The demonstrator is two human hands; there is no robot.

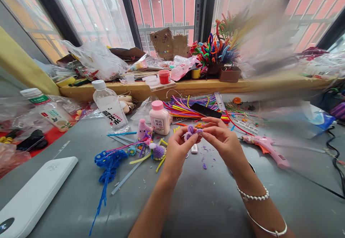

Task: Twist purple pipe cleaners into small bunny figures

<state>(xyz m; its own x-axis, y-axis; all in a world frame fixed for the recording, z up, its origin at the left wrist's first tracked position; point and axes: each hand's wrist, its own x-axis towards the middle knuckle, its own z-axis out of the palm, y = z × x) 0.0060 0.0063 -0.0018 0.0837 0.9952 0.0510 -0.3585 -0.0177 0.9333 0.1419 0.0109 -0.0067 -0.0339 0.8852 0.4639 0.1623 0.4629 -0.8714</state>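
Note:
In front of me a small purple pipe-cleaner piece (191,131), bent into loops, is held up above the table. My left hand (176,148) pinches it between thumb and fingers. The thumb and forefinger of my right hand (223,141) close on its right-hand end, with the other fingers raised. Purple fluff (205,166) lies on the table below. Left of my hands are a small purple pipe-cleaner hat shape (157,151), a pink pointed figure with a face (144,129) and a blue looped pipe-cleaner piece (109,164) with trailing ends.
A pink glue gun (273,150) lies at right, a dark phone (206,110) on bundled pipe cleaners (175,110). A pink-capped bottle (159,119), a clear water bottle (111,108) and a white power bank (40,195) stand or lie leftward. A cluttered yellow ledge (121,90) runs behind.

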